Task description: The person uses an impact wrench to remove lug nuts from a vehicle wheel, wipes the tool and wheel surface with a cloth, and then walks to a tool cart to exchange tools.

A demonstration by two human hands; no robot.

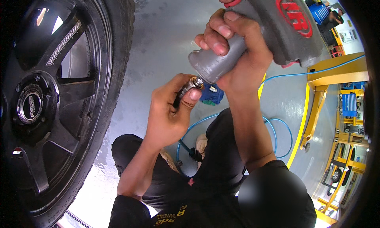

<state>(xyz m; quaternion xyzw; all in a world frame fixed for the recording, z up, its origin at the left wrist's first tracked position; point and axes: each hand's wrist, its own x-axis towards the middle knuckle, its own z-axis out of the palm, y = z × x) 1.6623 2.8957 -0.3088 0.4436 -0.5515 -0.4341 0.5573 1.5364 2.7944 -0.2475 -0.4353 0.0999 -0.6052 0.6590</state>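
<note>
My right hand [241,50] is closed around the grip of a grey pneumatic impact wrench [277,34] with red details, held up at the upper middle. My left hand [170,109] pinches a metal air-hose coupler [187,89] against the fitting at the grip's lower end; whether they are locked together I cannot tell. A blue hose [198,121] runs near my left hand and loops on the floor around my legs. Just beyond the coupler, a dark blue item [211,96], perhaps cloth, lies on the floor.
A large black alloy wheel with tyre [67,109] stands close at my left. On the right are a yellow line [297,141] on the grey floor, a yellow lift arm [314,113], blue tool cabinets [349,103] and a vehicle [336,174]. Another person [332,18] is at the upper right.
</note>
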